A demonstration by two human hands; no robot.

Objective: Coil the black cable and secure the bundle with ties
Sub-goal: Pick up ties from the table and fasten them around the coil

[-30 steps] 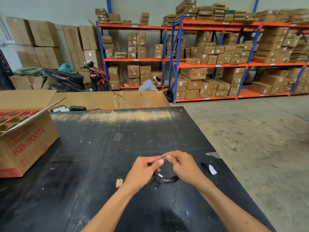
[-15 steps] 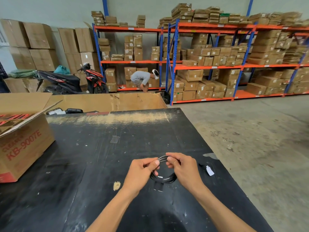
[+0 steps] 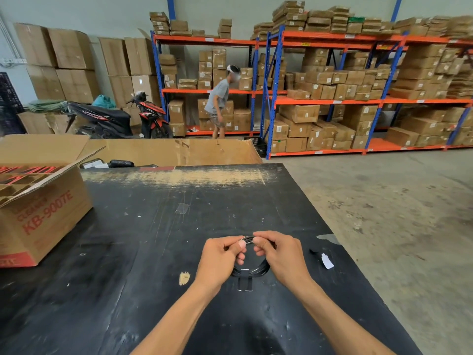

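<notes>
A small coil of black cable (image 3: 252, 270) hangs between my two hands above the black table (image 3: 143, 252). My left hand (image 3: 220, 260) pinches the top of the coil from the left with thumb and forefinger. My right hand (image 3: 279, 254) pinches the same top stretch from the right, fingertips almost meeting the left ones. A black tie (image 3: 245, 283) wraps the bottom of the coil and its tail hangs down. My palms hide both sides of the coil.
An open cardboard box (image 3: 38, 211) marked KB-9007E stands at the table's left. A black piece with a white tag (image 3: 323, 258) lies near the right edge. Behind the table are a low cardboard wall (image 3: 174, 151), a parked scooter (image 3: 120, 119), shelves of boxes and a person (image 3: 218, 101).
The view dropped a little, so hands and coil sit slightly lower in frame; the grip on the coil's top is unchanged. The person at the shelves rose from a crouch to standing.
</notes>
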